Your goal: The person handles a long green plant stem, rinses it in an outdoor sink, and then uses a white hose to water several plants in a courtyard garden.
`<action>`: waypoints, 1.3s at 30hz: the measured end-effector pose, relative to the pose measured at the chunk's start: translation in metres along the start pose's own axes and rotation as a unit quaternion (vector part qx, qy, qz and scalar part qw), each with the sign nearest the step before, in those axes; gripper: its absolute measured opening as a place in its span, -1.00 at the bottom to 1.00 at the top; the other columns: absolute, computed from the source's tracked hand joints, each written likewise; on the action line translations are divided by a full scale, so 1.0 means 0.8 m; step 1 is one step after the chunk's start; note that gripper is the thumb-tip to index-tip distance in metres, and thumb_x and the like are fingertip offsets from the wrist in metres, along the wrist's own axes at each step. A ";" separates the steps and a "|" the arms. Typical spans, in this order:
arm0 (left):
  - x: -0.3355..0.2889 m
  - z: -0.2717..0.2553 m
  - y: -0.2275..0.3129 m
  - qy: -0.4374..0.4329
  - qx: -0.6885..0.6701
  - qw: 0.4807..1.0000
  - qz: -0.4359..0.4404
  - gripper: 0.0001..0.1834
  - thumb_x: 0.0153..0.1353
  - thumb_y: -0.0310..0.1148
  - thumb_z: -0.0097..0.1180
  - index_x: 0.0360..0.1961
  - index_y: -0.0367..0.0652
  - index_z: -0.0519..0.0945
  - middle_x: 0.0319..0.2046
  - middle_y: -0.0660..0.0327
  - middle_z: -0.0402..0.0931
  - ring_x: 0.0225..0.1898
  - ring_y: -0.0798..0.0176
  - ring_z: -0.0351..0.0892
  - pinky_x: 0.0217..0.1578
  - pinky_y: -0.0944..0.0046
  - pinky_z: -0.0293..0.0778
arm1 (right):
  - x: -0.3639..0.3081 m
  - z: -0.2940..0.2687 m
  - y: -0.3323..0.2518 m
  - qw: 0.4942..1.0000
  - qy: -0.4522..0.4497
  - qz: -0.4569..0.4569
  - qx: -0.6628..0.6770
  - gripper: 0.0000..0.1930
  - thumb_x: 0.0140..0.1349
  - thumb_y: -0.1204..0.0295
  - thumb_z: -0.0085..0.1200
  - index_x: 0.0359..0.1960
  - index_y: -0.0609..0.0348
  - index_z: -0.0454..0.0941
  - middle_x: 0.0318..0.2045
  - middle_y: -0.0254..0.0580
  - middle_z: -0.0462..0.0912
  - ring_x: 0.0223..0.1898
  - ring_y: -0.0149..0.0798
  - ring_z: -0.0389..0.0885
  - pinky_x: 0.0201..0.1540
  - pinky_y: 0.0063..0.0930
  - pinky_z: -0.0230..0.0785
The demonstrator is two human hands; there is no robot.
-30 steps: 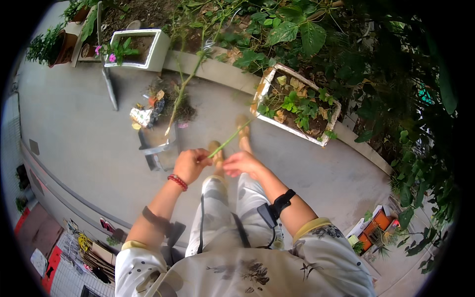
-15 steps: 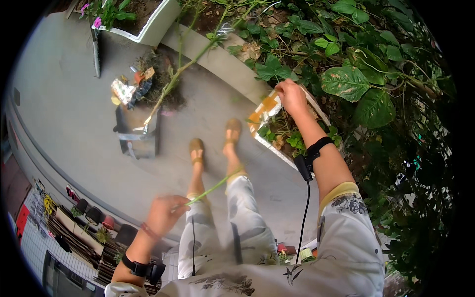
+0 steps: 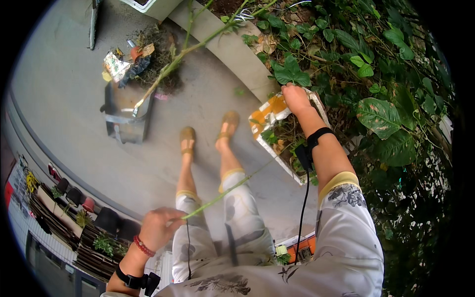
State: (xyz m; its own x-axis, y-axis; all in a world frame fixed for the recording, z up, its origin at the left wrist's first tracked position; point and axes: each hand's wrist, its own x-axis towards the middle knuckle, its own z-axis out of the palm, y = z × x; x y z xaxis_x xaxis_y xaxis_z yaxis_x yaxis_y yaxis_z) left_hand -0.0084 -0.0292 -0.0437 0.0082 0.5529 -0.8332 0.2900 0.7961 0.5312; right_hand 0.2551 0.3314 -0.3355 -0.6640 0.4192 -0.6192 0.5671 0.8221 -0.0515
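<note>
My left hand [image 3: 161, 226], with a red bead bracelet at the wrist, pinches one end of a long thin green plant stem [image 3: 215, 199]. The stem slants up to the right across my legs toward a white foam planter box. My right hand [image 3: 297, 100] reaches over the far end of that box [image 3: 258, 121], which is patched with orange tape and holds soil and small plants. Its fingers are closed just below a broad green leaf [image 3: 292, 74]; what lies between the fingertips is hidden.
Ahead on the left are a dustpan [image 3: 131, 129], a heap of dry plant litter [image 3: 161, 57] and crumpled scraps [image 3: 118, 67]. A thick green stalk [image 3: 170, 67] slants over them. A low concrete kerb [image 3: 222, 47] borders dense foliage on the right. Flowerpots [image 3: 74, 195] stand at the lower left.
My view has shifted. The left hand has moved slightly left and down with the stem, more of which now shows. My right hand remains by the leaf at the planter's far end.
</note>
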 end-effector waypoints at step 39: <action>0.012 -0.004 0.007 -0.020 0.017 0.998 -0.052 -0.84 -0.02 -0.42 0.30 -0.36 -0.15 0.68 -0.38 0.06 0.62 -0.35 0.02 0.62 -0.31 0.21 0.52 | -0.009 0.004 -0.038 0.986 0.078 0.019 0.146 -0.77 -0.03 0.67 0.00 -0.28 0.24 0.54 -0.26 0.03 0.55 -0.32 0.04 0.61 -0.24 -0.19 0.49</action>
State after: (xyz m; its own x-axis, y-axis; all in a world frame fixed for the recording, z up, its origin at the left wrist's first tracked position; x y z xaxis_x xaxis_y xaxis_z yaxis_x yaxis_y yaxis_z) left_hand -0.0099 -0.0185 -0.0477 0.0138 0.4572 -0.8893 0.3239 0.8394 0.4365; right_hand 0.2446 0.3023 -0.3318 -0.6939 0.5204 -0.4976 0.6938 0.6681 -0.2687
